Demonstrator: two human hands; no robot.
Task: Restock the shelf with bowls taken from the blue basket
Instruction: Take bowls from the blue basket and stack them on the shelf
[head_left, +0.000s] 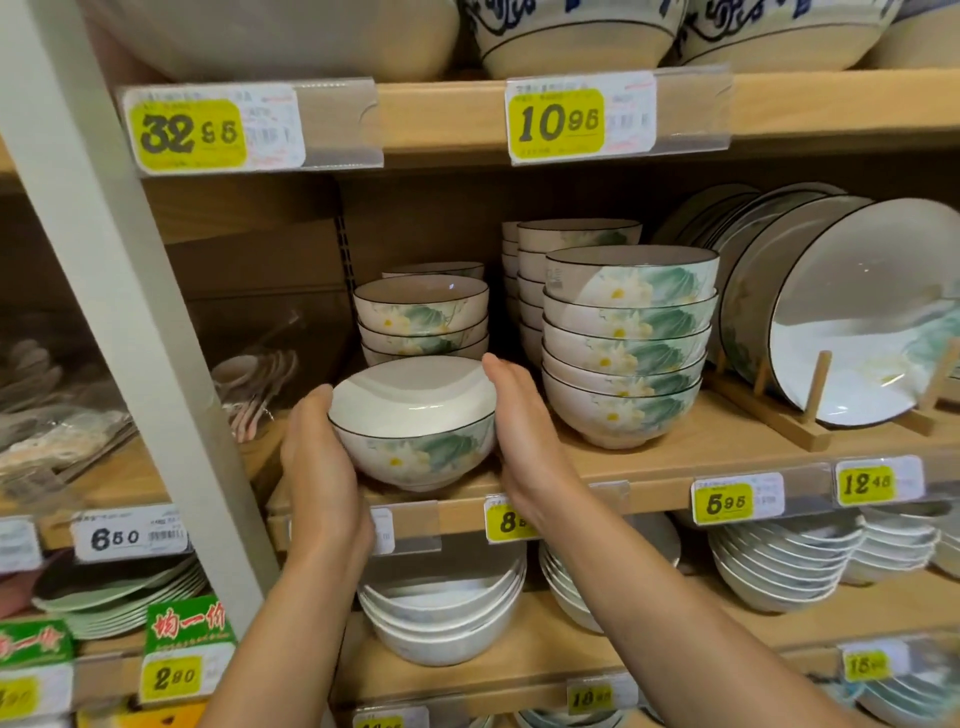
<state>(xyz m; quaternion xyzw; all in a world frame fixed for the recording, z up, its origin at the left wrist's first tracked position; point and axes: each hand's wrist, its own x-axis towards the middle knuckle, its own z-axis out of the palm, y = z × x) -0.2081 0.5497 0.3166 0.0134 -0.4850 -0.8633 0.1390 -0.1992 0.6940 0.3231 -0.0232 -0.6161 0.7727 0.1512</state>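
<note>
where the middle shelf (675, 457) meets its front edge, one bowl (415, 431) sits between two bare hands. white bowl, thin dark rim, green leaf and yellow-centred flower on the side. it is tilted, mouth turned up and toward the person. its foot is right at the board's front lip; cannot tell if it rests there or hangs just clear.

left hand (317, 457): palm flat against the bowl's left wall, fingers close together and nearly straight, tips reaching the rim. thumb hidden.

right hand (524, 441): palm against the bowl's right wall, fingers straight and together, tips above the rim. neither hand wraps the bowl; it is pressed between the two palms.

just behind the bowl, a short stack (422, 317) of the same pattern. to the right, close beside the right hand, a tall stack (628, 343) of matching bowls, with a further stack (576, 234) behind it. far right, dark-rimmed plates (857, 312) stand on edge in a wooden rack (815, 395).

yellow price tags (556, 122) line the shelf fronts. a white upright post (130, 312) crosses the left side; wrapped spoons (254, 379) lie beyond it. plain white bowls (441, 618) are stacked on the shelf below, under the forearms.
</note>
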